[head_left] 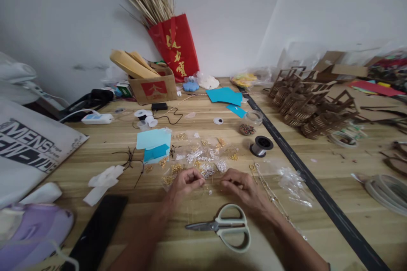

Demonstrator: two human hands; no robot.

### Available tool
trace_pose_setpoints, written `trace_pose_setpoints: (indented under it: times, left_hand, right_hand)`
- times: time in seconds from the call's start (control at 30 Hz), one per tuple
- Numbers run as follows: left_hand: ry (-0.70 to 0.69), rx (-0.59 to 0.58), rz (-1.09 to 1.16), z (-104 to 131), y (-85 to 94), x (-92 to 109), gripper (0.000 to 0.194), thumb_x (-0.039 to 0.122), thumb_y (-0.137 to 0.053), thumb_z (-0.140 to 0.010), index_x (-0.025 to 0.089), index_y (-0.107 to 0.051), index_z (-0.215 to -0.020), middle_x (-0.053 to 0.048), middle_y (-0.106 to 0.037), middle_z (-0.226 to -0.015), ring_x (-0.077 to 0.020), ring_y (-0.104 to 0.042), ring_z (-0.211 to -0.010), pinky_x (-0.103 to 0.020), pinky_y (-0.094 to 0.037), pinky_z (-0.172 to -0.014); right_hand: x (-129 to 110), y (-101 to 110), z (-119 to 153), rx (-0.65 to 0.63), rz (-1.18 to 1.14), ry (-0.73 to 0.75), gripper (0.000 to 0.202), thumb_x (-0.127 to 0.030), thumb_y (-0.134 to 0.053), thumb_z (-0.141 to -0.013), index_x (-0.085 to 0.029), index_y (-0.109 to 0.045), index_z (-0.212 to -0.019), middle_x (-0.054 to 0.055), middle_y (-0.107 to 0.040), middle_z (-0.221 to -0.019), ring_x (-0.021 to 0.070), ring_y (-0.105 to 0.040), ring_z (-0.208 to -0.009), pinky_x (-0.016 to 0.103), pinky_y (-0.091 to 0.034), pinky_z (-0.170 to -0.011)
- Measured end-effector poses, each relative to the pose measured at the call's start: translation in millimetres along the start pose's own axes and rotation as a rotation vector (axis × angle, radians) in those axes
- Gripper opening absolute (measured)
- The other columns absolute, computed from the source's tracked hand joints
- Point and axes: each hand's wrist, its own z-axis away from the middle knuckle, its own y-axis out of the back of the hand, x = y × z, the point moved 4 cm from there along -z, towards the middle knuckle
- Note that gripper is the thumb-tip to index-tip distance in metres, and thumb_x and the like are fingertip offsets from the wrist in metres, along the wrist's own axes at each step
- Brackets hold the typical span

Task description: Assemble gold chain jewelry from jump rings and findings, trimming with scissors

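Over the middle of the wooden table, my left hand [187, 181] is closed in a pinch, thumb against the fingers. A short gap to its right, my right hand [239, 183] is curled into a similar pinch. Whatever either hand holds is too small to make out. Just beyond the fingertips lie silver beads [207, 170] and gold beads [177, 168], in and around clear plastic bags. Scissors with pale handles [233, 225] rest in front of my hands, blades pointing left. Thin chains [270, 192] lie beside my right forearm.
A wire spool [261, 146] stands right of the beads. At left are light blue sheets [154, 139], a black phone-like slab [98, 230] and white tissue [104, 182]. A black strip [286, 154] crosses the table; small brown baskets [310, 106] stand beyond it. A cardboard box [136, 89] sits at the back.
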Motion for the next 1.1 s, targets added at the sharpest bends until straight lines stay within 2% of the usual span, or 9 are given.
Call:
trace_pose_setpoints:
  times: [0.1,0.3,0.4,0.53,0.63,0.8,0.93,1.1]
  left_hand:
    - [-0.024,0.052,0.150,-4,8.1,-4,0.022,0.029,-0.077,-0.061,0.013,-0.062,-0.065,-0.006,-0.071,-0.076,-0.0160,-0.063,-0.071,-0.027,-0.048,-0.069]
    - [0.020,0.141,0.351,-9,15.8,-9,0.025,0.026,-0.082,-0.052,0.012,-0.062,-0.060,-0.004,-0.071,-0.067,-0.0133,-0.062,-0.060,-0.027,-0.050,-0.063]
    - [0.011,0.150,0.343,-9,16.1,-9,0.024,0.024,-0.082,-0.054,0.013,-0.063,-0.064,-0.003,-0.070,-0.064,-0.0131,-0.062,-0.059,-0.025,-0.050,-0.060]
    - [-0.013,0.124,0.234,-8,14.2,-11,0.022,0.027,-0.078,-0.060,0.013,-0.064,-0.069,-0.002,-0.069,-0.061,-0.0130,-0.062,-0.058,-0.025,-0.049,-0.059]
    - [-0.009,0.107,0.105,-8,11.3,-14,0.021,0.029,-0.077,-0.061,0.013,-0.067,-0.070,-0.002,-0.069,-0.061,-0.0140,-0.062,-0.059,-0.026,-0.050,-0.060]
    - [-0.058,0.095,-0.063,-8,6.4,-19,0.018,0.029,-0.074,-0.064,0.014,-0.069,-0.073,-0.003,-0.068,-0.065,-0.0151,-0.062,-0.063,-0.025,-0.048,-0.062]
    - [-0.102,0.084,-0.172,-8,4.9,-21,0.017,0.029,-0.070,-0.069,0.014,-0.072,-0.076,-0.004,-0.069,-0.069,-0.0165,-0.061,-0.067,-0.025,-0.047,-0.062]
    - [-0.123,0.062,-0.244,-6,2.9,-15,0.017,0.029,-0.066,-0.073,0.015,-0.074,-0.078,-0.005,-0.068,-0.071,-0.0166,-0.060,-0.066,-0.024,-0.045,-0.060]
  right_hand:
    - [3,16,0,0.074,-0.064,0.013,0.028,-0.036,-0.051,-0.090,-0.016,-0.060,-0.073,0.003,-0.057,-0.073,0.0148,-0.053,-0.068,0.025,-0.039,-0.060]
    - [4,41,1,0.243,-0.284,0.035,0.034,-0.039,-0.053,-0.089,-0.017,-0.056,-0.062,0.002,-0.049,-0.066,0.0144,-0.048,-0.064,0.026,-0.040,-0.056]
    - [10,48,3,0.359,-0.401,0.012,0.030,-0.036,-0.057,-0.087,-0.017,-0.059,-0.063,0.002,-0.050,-0.070,0.0144,-0.048,-0.066,0.024,-0.042,-0.054]
    - [25,52,5,0.489,-0.654,-0.063,0.023,-0.034,-0.063,-0.082,-0.018,-0.062,-0.067,0.004,-0.056,-0.089,0.0120,-0.051,-0.066,0.021,-0.044,-0.049]
    - [33,47,4,0.475,-0.871,-0.127,0.023,-0.033,-0.067,-0.078,-0.017,-0.059,-0.064,0.004,-0.061,-0.090,0.0108,-0.055,-0.063,0.018,-0.044,-0.047]
    - [33,38,1,0.384,-1.091,-0.213,0.028,-0.036,-0.070,-0.074,-0.017,-0.054,-0.061,0.001,-0.060,-0.069,0.0079,-0.051,-0.051,0.016,-0.044,-0.042]
    - [29,35,0,0.325,-1.125,-0.210,0.029,-0.037,-0.070,-0.073,-0.017,-0.052,-0.062,-0.003,-0.054,-0.062,0.0068,-0.046,-0.046,0.016,-0.041,-0.041]
    - [29,35,0,0.289,-1.101,-0.175,0.024,-0.036,-0.073,-0.071,-0.018,-0.057,-0.068,0.000,-0.056,-0.070,0.0083,-0.048,-0.053,0.016,-0.042,-0.042]
